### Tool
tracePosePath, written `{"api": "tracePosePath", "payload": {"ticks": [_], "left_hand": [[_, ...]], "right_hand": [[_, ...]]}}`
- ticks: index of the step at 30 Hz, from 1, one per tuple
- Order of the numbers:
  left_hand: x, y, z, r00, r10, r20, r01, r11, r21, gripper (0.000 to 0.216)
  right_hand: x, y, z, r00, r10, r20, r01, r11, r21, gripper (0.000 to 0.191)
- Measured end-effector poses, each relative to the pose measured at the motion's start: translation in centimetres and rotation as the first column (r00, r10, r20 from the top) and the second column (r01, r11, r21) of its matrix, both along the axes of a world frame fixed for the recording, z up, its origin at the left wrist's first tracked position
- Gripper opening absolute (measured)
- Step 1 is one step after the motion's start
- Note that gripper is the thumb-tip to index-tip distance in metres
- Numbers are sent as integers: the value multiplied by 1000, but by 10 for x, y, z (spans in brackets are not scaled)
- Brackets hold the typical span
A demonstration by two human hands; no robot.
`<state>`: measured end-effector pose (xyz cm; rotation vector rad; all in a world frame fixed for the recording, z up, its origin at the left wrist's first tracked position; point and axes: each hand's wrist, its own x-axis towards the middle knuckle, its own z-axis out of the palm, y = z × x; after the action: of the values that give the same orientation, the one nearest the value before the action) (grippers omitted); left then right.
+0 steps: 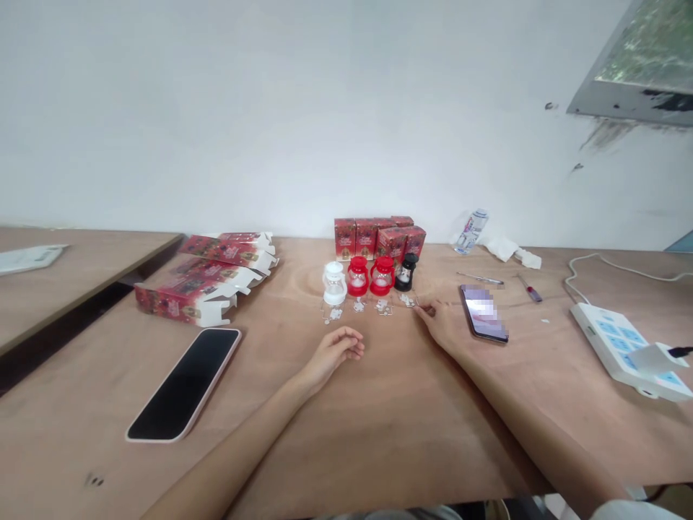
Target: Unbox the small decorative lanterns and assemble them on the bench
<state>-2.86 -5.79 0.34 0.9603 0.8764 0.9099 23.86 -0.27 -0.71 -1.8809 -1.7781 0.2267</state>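
Your left fingers [345,335] curled half-open; whether your right fingers [432,307] gripped was unclear. You faced one black lantern [405,274], two red lanterns [382,276], one white lantern [334,283].

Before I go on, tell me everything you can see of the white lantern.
The white lantern is small and looks plastic: a white cap, a clear middle and a wider white base. It stands upright on the table at the left end of the row, beside a red lantern; whether they touch is hard to tell. Small white pieces lie just in front of it. Neither hand touches it; the left hand is nearer. Anything inside is too small to make out.
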Motion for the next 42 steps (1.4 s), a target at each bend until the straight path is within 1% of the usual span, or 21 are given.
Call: {"api": "tracePosePath", "payload": {"ticks": [4, 8, 9, 10, 11, 12, 14, 15, 16, 17, 18, 20, 22, 24, 27, 30, 32, 35, 37, 40, 42], "left_hand": [[0, 0, 0, 1000, 10, 11, -10, 1000, -15, 14], [-1, 2, -3, 1000, 15, 18, -14, 1000, -10, 17], [0, 2, -4, 1000, 15, 16, -15, 1000, -6, 18], [0, 2, -4, 1000, 16, 12, -16, 1000, -1, 19], [0, 2, -4, 1000, 18, 7, -18, 1000, 7, 20], [0, 2, -4, 1000, 23, -1, -23, 1000, 19, 21], [2, 0, -3, 999, 37, -21, -36, 998, 53, 22], [2, -1, -2, 998, 45, -34, -42, 996, 73, 23], [3, -2, -1, 998, 52, -47, -47, 994, 94, 23], [3, -3, -1, 997, 57, -60, -50, 992, 114, 22], [3, -3, -1, 996, 60, -73, -50, 990, 132, 22], [3, -5, -1, 993, 61, -99, -44, 986, 163, 22], [3, -6, -2, 991, 53, -122, -29, 982, 189, 23], [3, -7, -4, 990, 41, -136, -12, 978, 207, 24], [3, -9, -5, 989, 19, -147, 13, 977, 215, 24], [3, -9, -6, 988, 6, -156, 29, 975, 221, 23], [3, -8, -8, 988, 5, -156, 31, 974, 227, 23], [3, -7, -10, 988, 7, -155, 29, 973, 228, 22], [3, -6, -12, 989, 1, -150, 33, 974, 223, 22], [3, -6, -12, 990, 0, -140, 31, 975, 221, 22], [3, -6, -11, 990, 7, -142, 25, 975, 223, 21]], "right_hand": [[-2, 10, 0, 999, 36, -28, -33, 995, 90, 25], [-9, 15, -2, 999, 31, -28, -27, 991, 131, 24], [-11, 15, -1, 999, 31, -31, -25, 985, 172, 25], [-14, 14, 1, 999, 38, -35, -29, 970, 241, 26], [-17, 13, 5, 998, 55, -34, -41, 942, 334, 25], [-20, 14, 12, 996, 81, -23, -63, 897, 437, 23], [-29, 20, 31, 989, 147, 23, -130, 782, 609, 18], [-35, 27, 44, 983, 177, 55, -170, 740, 650, 16], [-42, 36, 57, 975, 208, 84, -210, 715, 667, 16], [-49, 46, 71, 964, 239, 120, -257, 708, 658, 17], [-58, 58, 85, 957, 250, 151, -287, 714, 639, 18], [-77, 83, 110, 931, 271, 246, -364, 756, 544, 22], [-97, 106, 127, 895, 284, 344, -415, 814, 407, 29], [-116, 126, 134, 844, 310, 437, -449, 854, 262, 40], [-138, 149, 133, 782, 351, 514, -469, 876, 115, 57], [-151, 167, 124, 767, 371, 524, -451, 892, 30, 74], [-155, 176, 117, 766, 368, 528, -435, 901, 3, 79], [-158, 180, 110, 769, 338, 543, -425, 904, 39, 76], [-158, 177, 109, 767, 317, 558, -430, 899, 81, 65], [-158, 168, 115, 751, 312, 582, -458, 881, 120, 51], [-155, 159, 122, 760, 310, 572, -488, 853, 186, 51]]}}
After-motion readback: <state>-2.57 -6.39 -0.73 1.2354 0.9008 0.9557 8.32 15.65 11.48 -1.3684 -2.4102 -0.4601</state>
